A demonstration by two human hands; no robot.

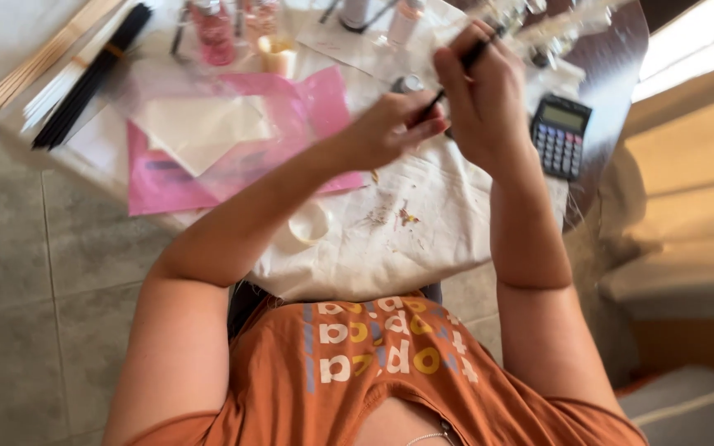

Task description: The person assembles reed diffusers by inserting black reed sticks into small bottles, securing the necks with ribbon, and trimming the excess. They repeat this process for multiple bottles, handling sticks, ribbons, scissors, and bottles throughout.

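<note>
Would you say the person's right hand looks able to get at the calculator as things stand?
Probably yes: the calculator lies uncovered on the table just beside the right hand, with nothing between them. But that hand, like the left hand, is holding a thin black stick, so it is occupied.

A thin black stick is held slanted above the table, its lower end pinched in the left hand and its upper part gripped by the right hand. Its middle is blurred.
</note>
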